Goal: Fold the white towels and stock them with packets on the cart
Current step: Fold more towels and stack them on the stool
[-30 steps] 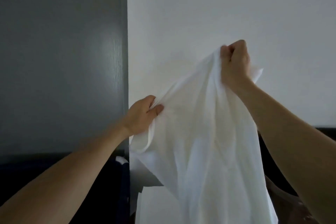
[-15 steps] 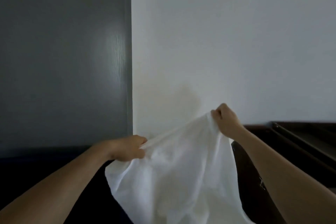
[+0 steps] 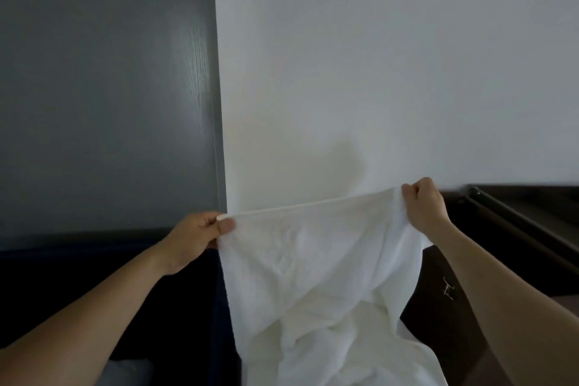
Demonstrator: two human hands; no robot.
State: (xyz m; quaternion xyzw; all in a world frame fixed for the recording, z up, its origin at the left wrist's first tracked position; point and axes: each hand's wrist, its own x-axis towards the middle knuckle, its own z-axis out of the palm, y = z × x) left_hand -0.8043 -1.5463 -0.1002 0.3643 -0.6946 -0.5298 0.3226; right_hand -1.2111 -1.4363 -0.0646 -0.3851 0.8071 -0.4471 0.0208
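Note:
A white towel [image 3: 307,263] hangs in front of me, its top edge stretched nearly taut between both hands. My left hand [image 3: 197,236] pinches the towel's left corner between thumb and fingers. My right hand [image 3: 424,208], a little higher, grips the right corner in curled fingers. The lower part of the towel falls in loose crumpled folds out of the bottom of the view. No packets are in view.
A white wall [image 3: 376,72] stands straight ahead, with a grey wood-grain panel [image 3: 106,88] to its left. A dark cart or shelf edge with a rail [image 3: 517,216] sits at the right. Dark furniture [image 3: 78,263] lies low on the left.
Both hands have come down from raised height and moved apart, pulling the towel's top edge from a slack bunch into a straight line. The view has tilted, showing the dark rail at right.

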